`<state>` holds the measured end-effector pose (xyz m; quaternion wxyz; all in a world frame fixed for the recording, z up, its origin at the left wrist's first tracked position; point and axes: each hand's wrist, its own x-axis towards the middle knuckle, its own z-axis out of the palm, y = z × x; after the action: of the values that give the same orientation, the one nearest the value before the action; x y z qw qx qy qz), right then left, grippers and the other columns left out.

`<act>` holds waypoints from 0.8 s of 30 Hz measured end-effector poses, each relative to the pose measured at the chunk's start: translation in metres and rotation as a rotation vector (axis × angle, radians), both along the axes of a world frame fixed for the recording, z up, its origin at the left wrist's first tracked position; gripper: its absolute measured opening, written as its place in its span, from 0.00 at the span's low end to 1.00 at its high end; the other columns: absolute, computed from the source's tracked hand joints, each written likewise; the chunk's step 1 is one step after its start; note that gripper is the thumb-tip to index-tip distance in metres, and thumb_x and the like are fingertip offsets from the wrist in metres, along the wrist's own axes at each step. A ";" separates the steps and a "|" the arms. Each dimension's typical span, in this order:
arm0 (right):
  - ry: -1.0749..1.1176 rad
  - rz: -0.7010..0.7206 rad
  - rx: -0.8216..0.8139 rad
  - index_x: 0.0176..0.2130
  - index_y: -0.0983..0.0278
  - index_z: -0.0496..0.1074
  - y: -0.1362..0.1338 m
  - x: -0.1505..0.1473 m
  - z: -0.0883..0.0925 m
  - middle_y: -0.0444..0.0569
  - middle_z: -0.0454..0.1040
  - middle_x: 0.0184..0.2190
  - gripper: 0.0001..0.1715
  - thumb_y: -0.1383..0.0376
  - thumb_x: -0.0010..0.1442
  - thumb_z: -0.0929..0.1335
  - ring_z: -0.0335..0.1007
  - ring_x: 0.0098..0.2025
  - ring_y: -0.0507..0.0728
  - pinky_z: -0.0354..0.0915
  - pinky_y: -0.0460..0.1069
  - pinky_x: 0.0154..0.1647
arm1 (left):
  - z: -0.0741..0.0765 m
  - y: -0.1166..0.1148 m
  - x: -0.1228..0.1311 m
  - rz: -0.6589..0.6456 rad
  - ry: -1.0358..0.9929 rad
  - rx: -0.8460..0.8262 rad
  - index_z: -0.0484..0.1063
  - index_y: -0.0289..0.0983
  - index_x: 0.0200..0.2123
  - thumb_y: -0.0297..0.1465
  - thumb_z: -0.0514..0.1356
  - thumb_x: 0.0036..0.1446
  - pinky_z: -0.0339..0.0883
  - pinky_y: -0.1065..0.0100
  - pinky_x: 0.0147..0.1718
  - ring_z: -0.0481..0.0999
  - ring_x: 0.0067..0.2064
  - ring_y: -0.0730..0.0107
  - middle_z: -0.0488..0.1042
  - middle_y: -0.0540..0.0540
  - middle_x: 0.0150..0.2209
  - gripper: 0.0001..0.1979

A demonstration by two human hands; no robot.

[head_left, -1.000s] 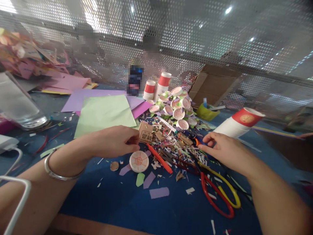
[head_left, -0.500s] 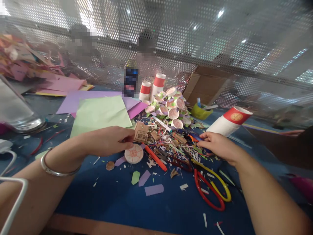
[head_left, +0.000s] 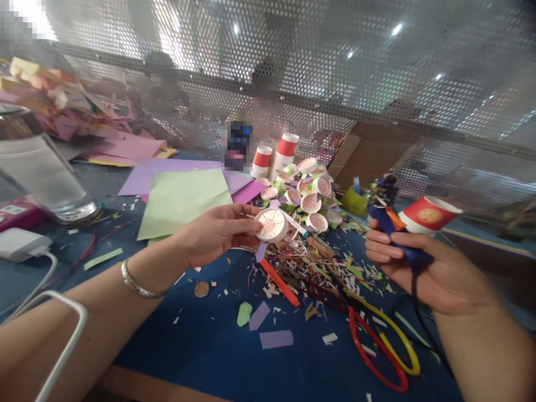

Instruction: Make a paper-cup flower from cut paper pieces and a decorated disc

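Note:
Between the fingertips and thumb of my left hand (head_left: pixel 226 231) is a cut-off paper cup bottom (head_left: pixel 272 225) with an orange-red printed pattern, purple paper pieces showing at its top and bottom edges. My right hand (head_left: pixel 427 268) is wrapped around a dark blue hot glue gun (head_left: pixel 396 234) with an orange trigger and a black cord. Its front end points up and away, with paper scraps stuck to it. Behind my left hand rises a pile of similar cup bottoms (head_left: pixel 310 202) decorated with green and purple paper.
Scissors with red and yellow handles (head_left: pixel 379 340) and an orange-red marker (head_left: pixel 280 283) lie among paper scraps. Stacked paper cups (head_left: pixel 429 215) lean at right. Coloured sheets (head_left: pixel 188 195), a glass of water (head_left: pixel 50 173) and a white charger (head_left: pixel 23 245) are at left.
My left hand has lifted the cup bottom off the table. My right hand has picked up the glue gun from the scraps and raised it to the right.

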<state>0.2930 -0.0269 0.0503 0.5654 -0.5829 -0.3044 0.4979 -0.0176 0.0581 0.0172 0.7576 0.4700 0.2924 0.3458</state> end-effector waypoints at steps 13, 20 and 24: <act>0.054 0.260 0.211 0.31 0.61 0.76 -0.014 -0.028 -0.005 0.40 0.58 0.25 0.15 0.56 0.48 0.79 0.49 0.22 0.46 0.59 0.42 0.21 | -0.006 -0.006 0.004 -0.063 -0.008 0.051 0.72 0.35 0.38 0.23 0.70 0.49 0.71 0.71 0.38 0.78 0.36 0.74 0.76 0.50 0.33 0.14; -0.279 0.349 0.174 0.30 0.61 0.74 -0.021 -0.031 -0.013 0.43 0.64 0.22 0.14 0.54 0.58 0.74 0.59 0.25 0.50 0.60 0.45 0.26 | -0.006 -0.006 0.005 -0.048 -0.017 0.051 0.71 0.35 0.38 0.26 0.69 0.53 0.73 0.68 0.41 0.78 0.37 0.73 0.76 0.50 0.34 0.11; -0.496 0.259 0.157 0.25 0.62 0.73 -0.025 -0.031 -0.022 0.44 0.67 0.21 0.22 0.47 0.53 0.75 0.62 0.24 0.52 0.61 0.46 0.24 | -0.005 -0.006 0.005 -0.018 -0.022 0.042 0.72 0.35 0.37 0.25 0.69 0.52 0.72 0.67 0.41 0.78 0.36 0.73 0.76 0.50 0.34 0.10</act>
<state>0.2623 -0.0516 0.0281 0.4486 -0.5977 -0.5429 0.3831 -0.0121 0.0522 0.0118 0.7538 0.4848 0.2726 0.3499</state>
